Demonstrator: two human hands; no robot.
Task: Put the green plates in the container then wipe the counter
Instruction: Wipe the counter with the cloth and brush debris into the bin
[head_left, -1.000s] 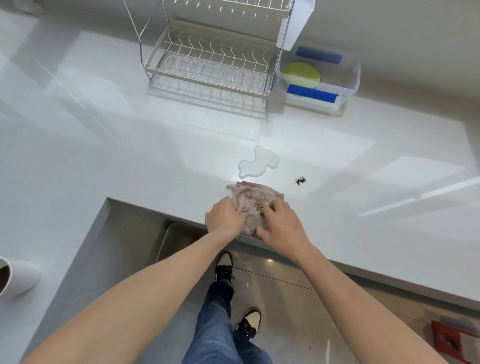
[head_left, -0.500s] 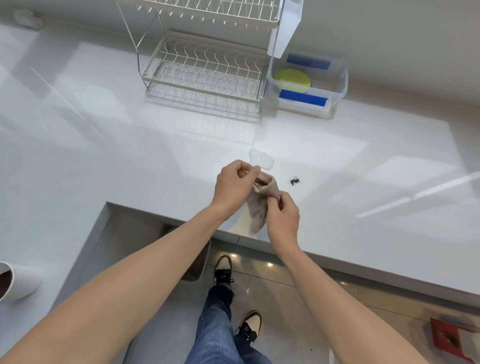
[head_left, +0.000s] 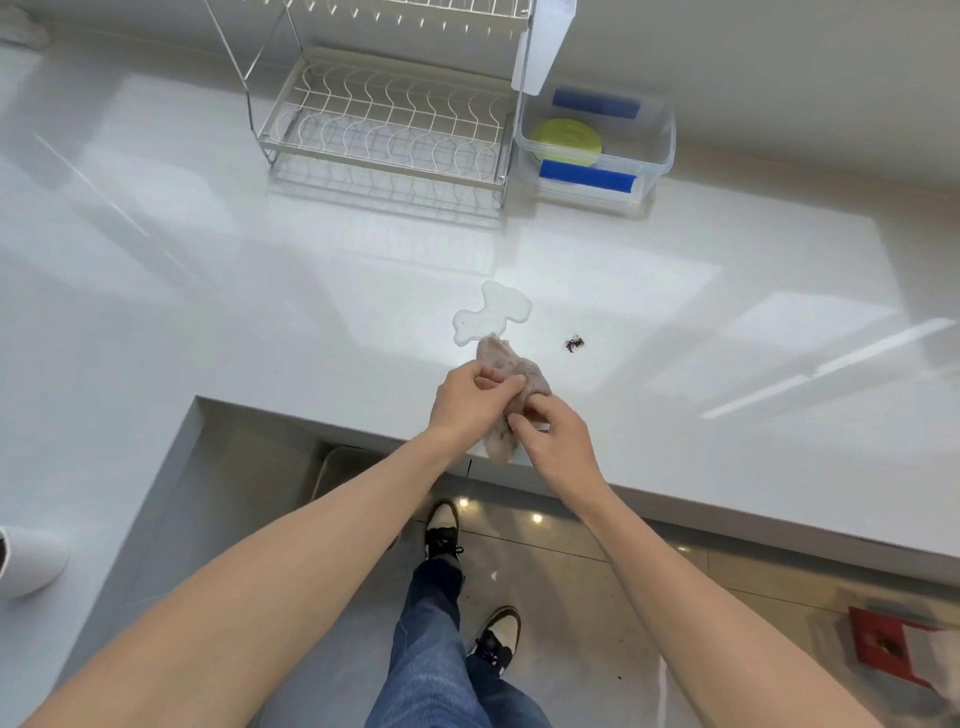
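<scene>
Green plates (head_left: 566, 140) lie stacked inside a clear plastic container (head_left: 660, 135) with blue clips at the back right of the white counter (head_left: 260, 291). A beige, stained cloth (head_left: 511, 366) is held bunched between my left hand (head_left: 470, 400) and my right hand (head_left: 553, 441), just above the counter's front edge. The cloth's upper tip touches the near edge of a water puddle (head_left: 493, 312). A small dark pile of crumbs (head_left: 574, 343) sits on the counter to the right of the puddle.
A wire dish rack (head_left: 389, 130) stands left of the container at the back. A white cup (head_left: 26, 558) sits at the far left edge. The counter has an L-shaped cut-out at the front left, with floor below. A red object (head_left: 893, 649) lies on the floor at right.
The cloth, pressed flat on the counter by both hands a second ago, was lifted and bunched. It now hangs between both hands, its tip near the puddle.
</scene>
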